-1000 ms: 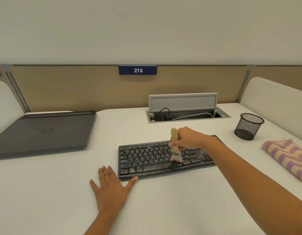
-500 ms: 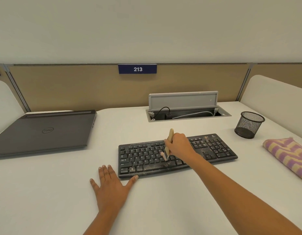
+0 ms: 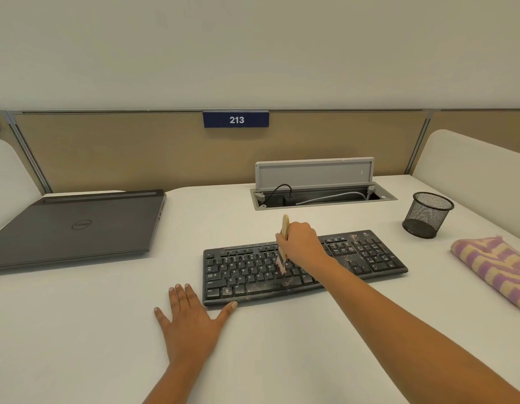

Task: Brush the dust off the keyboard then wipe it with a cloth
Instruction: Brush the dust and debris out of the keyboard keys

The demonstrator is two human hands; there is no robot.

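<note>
Black keyboard point(image 3: 305, 268) lying near the middle of the white desk point(image 3: 282, 360), long side running left to right, right end angled slightly away. Pale dust and crumbs speckling the lower key rows and the space bar, more specks around the number pad.

Right hand point(image 3: 301, 243) hovering over the keyboard's centre, fingers curled tight around a wooden-handled brush point(image 3: 283, 246). Handle sticking up and away past the knuckles; bristles pointing down, touching the keys in the middle rows.

Left hand point(image 3: 191, 319) lying flat on the desk, palm down, fingers spread wide, gripping nothing. Thumb tip touching the keyboard's front edge near the left corner.

Striped purple-and-yellow cloth point(image 3: 497, 269) sitting folded at the desk's right edge, well apart from the keyboard. Black mesh cup point(image 3: 426, 214) standing upright beyond the cloth. Cable box point(image 3: 320, 188) sitting behind the keyboard, lid tilted up, cables showing inside. Closed dark laptop point(image 3: 78, 225) resting at far left. Blue plate point(image 3: 236, 119) reading 213 hanging on the tan partition.
</note>
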